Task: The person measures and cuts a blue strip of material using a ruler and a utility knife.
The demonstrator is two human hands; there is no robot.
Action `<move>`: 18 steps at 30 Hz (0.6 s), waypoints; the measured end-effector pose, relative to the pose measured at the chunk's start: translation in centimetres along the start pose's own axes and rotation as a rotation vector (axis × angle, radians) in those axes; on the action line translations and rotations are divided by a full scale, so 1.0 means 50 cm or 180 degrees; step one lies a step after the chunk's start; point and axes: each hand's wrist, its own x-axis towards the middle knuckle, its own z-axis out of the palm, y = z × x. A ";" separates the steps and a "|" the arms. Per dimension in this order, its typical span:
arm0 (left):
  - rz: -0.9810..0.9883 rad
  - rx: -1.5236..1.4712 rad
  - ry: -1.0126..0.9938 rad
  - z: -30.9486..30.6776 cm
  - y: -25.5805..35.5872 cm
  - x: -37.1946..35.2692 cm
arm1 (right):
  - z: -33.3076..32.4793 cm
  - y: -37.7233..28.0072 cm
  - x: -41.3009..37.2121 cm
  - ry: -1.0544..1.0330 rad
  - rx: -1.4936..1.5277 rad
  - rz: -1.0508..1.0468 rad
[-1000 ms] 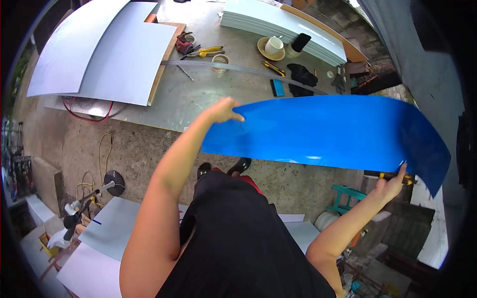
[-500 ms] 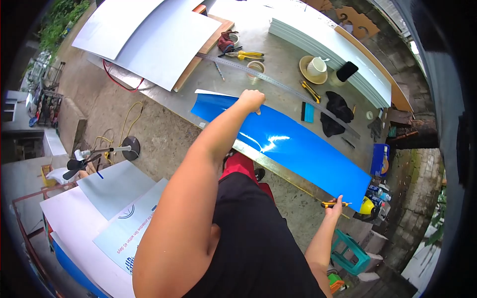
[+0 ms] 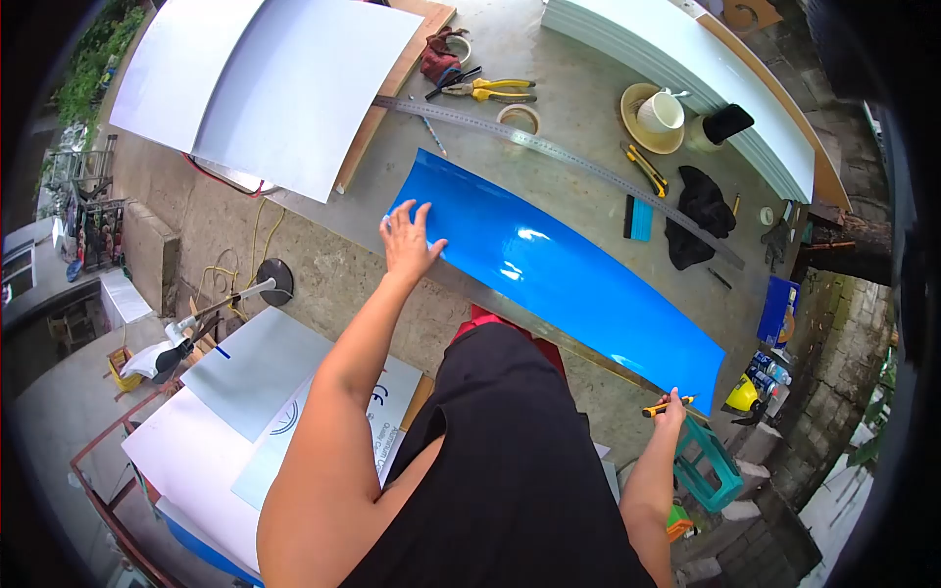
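A long glossy blue sheet (image 3: pixel 549 265) lies along the near edge of the workbench (image 3: pixel 578 167). At its left end is my left hand (image 3: pixel 410 245), fingers spread and curved over the near-left edge. My right hand (image 3: pixel 671 408) is closed around a yellow and black utility knife (image 3: pixel 655 411) by the sheet's right corner. Beyond the sheet, a long metal ruler (image 3: pixel 578 167) runs diagonally across the bench. A teal and black squeegee-like block (image 3: pixel 638 218) and a second yellow utility knife (image 3: pixel 645 171) lie near the ruler.
Large white panels (image 3: pixel 294 88) rest on the bench's left end. Pliers (image 3: pixel 490 90), a tape roll (image 3: pixel 519 119), a cup (image 3: pixel 661 113) on a saucer and a black cloth (image 3: pixel 698 220) sit further back. Below stand a teal stool (image 3: pixel 708 465) and a fan (image 3: pixel 167 355).
My left hand has moved left from the sheet's far edge to its left end, and its fingers have opened out. My right hand still holds the utility knife near the right corner.
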 end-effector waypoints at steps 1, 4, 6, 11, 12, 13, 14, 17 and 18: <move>-0.0019 0.0004 -0.0049 0.001 -0.014 0.000 | -0.001 -0.005 0.003 0.0027 -0.0044 0.0014; -0.0713 -0.0213 -0.0196 -0.005 -0.037 0.016 | 0.006 -0.019 0.010 0.0047 -0.0191 0.0069; -0.1006 -0.0515 -0.0145 0.000 -0.048 0.017 | 0.010 -0.025 0.006 0.0077 -0.0322 0.0139; -0.1946 -0.1964 0.0307 0.030 -0.090 0.010 | 0.013 -0.016 -0.021 0.0206 -0.0622 0.0419; -0.1983 -0.1939 0.0384 0.025 -0.087 0.007 | 0.015 -0.016 -0.041 0.0220 -0.0629 0.0427; -0.1985 -0.1931 0.0368 0.043 -0.102 0.001 | 0.020 -0.014 -0.061 0.0261 -0.0694 0.0354; -0.2041 -0.2164 0.0320 0.067 -0.124 -0.005 | 0.025 -0.013 -0.080 0.0301 -0.0758 0.0283; -0.2530 -0.3057 0.0170 0.045 -0.101 -0.013 | 0.018 -0.002 -0.076 0.0222 -0.0952 0.0264; -0.2964 -0.3724 0.0094 0.032 -0.089 -0.014 | 0.019 -0.001 -0.080 0.0222 -0.0954 0.0274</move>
